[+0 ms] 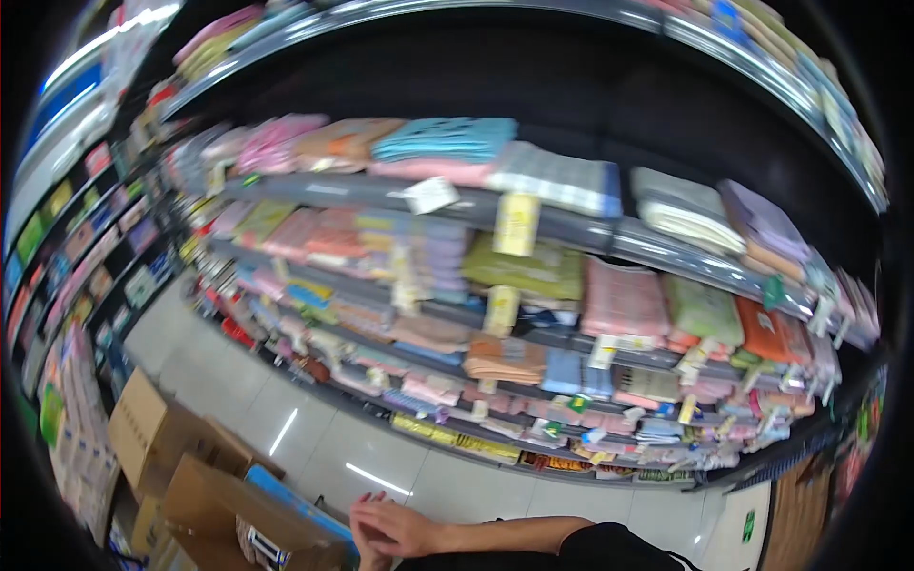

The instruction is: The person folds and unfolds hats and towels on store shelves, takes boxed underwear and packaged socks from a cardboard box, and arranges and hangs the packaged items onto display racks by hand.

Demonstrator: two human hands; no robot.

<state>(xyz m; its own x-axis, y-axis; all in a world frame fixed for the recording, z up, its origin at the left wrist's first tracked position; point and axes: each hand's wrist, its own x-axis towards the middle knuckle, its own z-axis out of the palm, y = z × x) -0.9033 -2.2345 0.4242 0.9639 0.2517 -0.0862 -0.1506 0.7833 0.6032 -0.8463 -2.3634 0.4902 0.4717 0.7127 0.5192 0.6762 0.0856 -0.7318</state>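
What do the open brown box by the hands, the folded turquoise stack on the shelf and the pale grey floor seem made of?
Open brown box: probably cardboard, matte; flat tan walls, raised flap.
Folded turquoise stack: likely soft textile, matte; rounded folds, though blur hides any weave.
Pale grey floor: glossy tile, ceramic or stone unclear; straight joints, bright light streaks reflected.

Open ctn: plain brn; flat item by it: blue. Sleeve: blk. Floor tiles: lt grey. Back panel: blk. Folded stack: turquoise w/ dk marks. Towel: grey/wht plaid, blue edge. Olive-grn pack; pink pack, pale checks; orange pack. Tall tag: yel.
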